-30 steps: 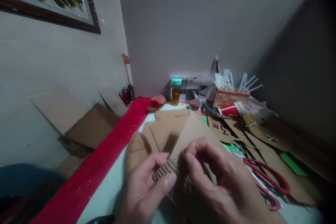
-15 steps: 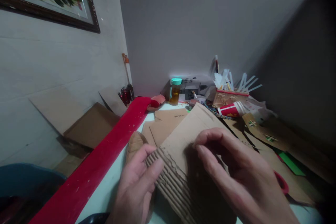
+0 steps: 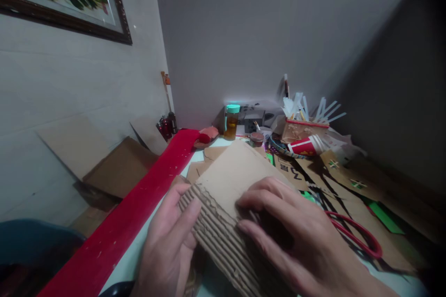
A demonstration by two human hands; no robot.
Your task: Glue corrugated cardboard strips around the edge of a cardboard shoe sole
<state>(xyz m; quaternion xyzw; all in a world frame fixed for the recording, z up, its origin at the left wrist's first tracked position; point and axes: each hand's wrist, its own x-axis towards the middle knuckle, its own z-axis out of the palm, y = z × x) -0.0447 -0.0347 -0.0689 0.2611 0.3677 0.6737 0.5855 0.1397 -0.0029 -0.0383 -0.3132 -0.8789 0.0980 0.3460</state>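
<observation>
A brown corrugated cardboard piece [image 3: 228,181] is held in front of me, its top paper layer partly stripped so bare ribs [image 3: 218,236] show along the near edge. My left hand [image 3: 167,246] grips its left edge, thumb on the ribs. My right hand [image 3: 296,241] lies over its right side with fingers curled, fingertips pressing on the edge of the paper layer.
Other cardboard scraps [image 3: 348,176] cover the table, with red-handled scissors [image 3: 355,236] to the right. At the back stand an amber jar with a teal lid [image 3: 231,120], a red-and-white cup [image 3: 306,145] and a box of white sticks [image 3: 306,123]. A red strip [image 3: 146,195] edges the table's left side.
The cardboard piece has turned and shifted left, showing a wider band of bare ribs. My right hand has dropped lower and flatter onto it; the scissors are uncovered again.
</observation>
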